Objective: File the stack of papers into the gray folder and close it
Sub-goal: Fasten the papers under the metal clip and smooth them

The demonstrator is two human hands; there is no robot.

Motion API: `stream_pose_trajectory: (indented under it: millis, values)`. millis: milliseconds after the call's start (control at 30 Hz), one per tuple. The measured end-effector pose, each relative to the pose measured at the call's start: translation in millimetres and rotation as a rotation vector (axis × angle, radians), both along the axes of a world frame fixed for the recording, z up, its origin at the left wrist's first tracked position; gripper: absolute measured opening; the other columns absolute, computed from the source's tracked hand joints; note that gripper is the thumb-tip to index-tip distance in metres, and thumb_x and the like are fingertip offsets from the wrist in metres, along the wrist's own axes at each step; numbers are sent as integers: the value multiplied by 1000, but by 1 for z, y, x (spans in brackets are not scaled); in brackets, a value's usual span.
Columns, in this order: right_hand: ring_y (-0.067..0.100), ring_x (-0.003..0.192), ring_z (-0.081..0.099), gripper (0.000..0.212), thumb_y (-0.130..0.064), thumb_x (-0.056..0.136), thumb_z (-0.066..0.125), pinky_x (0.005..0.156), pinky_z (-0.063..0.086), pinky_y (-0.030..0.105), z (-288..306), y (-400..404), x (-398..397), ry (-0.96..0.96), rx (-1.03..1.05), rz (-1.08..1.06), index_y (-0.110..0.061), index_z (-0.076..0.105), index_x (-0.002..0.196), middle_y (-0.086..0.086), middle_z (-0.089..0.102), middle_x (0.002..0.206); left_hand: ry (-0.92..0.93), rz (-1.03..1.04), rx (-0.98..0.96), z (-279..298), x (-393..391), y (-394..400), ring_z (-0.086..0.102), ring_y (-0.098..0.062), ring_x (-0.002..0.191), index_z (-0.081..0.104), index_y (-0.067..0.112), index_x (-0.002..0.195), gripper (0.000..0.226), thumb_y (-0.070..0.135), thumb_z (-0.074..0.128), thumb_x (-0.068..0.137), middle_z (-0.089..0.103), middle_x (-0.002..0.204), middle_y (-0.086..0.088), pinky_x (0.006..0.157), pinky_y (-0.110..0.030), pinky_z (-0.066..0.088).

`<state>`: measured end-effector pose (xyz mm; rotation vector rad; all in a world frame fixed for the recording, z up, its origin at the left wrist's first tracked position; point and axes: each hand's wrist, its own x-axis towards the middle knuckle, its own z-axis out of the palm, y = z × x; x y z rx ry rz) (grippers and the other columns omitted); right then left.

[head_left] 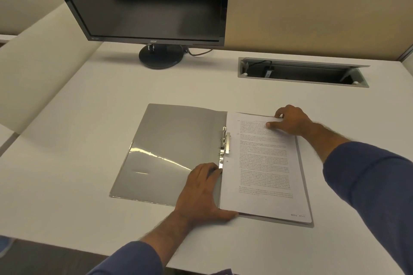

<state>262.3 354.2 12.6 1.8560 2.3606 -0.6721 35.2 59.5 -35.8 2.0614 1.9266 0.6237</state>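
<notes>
The stack of papers (264,167) lies on the right-hand half of the open gray folder (169,149), which sits flat near the front edge of the white desk (89,107). The metal fastener (224,143) runs along the spine, at the sheets' 9 o'clock edge, and looks raised, not yet pressed down over them.

By my reading, the step in hand is seating and squaring the sheets on the fastener. Next the clip needs pressing flat, then the left cover swings over to close.

The left hand (201,192) rests at the stack's 7 o'clock corner, fingers loosely spread and flat by the spine, gripping nothing. The right hand (290,121) sits at 1 o'clock, fingers lightly curled onto the top edge; whether it pinches the sheets I cannot tell.

Count: one folder, one stack, one fastener, two hands. Beyond, at 11 o'clock, stands one dark monitor (143,0); at 1 o'clock, one open cable hatch (299,73).
</notes>
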Motion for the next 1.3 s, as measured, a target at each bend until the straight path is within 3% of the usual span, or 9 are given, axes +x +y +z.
stream_pose_trajectory:
  millis: [433,500,633,833,967,1233,1300]
  values:
    - [31,115,53,68,-67,82,55,99,45,45,5,-2,-5,-42,1,11,-12,60,122,12,58,127,-6,6,-4,-3,0,0,41,-18,132,48,21,137,110,91,64,54,46,135,5,112,-37,36]
    - [32,121,51,66,-62,84,56,104,43,47,3,-7,-3,25,22,-32,-11,58,126,12,56,133,-6,2,3,-3,0,0,41,-18,131,49,20,137,110,91,64,54,46,135,4,112,-37,36]
    - [33,125,51,60,-49,89,60,106,42,45,1,-24,7,343,86,-282,-9,51,133,14,50,141,-12,-4,8,-3,-1,0,41,-19,131,50,19,136,109,89,66,54,47,135,3,112,-38,37]
    - [36,116,57,39,-23,89,62,97,44,37,-3,-65,29,413,141,-557,3,61,118,20,62,125,-13,-15,25,-1,-1,0,44,-19,127,52,18,134,107,87,68,53,48,133,2,111,-36,37]
    - [38,92,64,24,-12,85,59,79,51,39,-6,-96,39,382,84,-539,10,67,91,24,70,98,-17,-13,26,-1,-1,-1,44,-19,128,54,17,132,108,88,68,52,49,132,2,111,-36,37]
    - [26,71,54,17,-5,82,51,63,42,31,-7,-126,47,390,10,-519,9,61,77,22,65,80,2,-12,20,2,0,0,46,-20,126,57,14,129,106,85,72,51,51,130,1,109,-38,39]
    - [24,71,53,19,-5,82,52,64,42,31,-6,-131,46,387,16,-504,12,62,84,25,66,86,11,-13,15,3,0,-1,46,-20,126,58,14,130,105,84,72,52,51,131,0,109,-39,39]
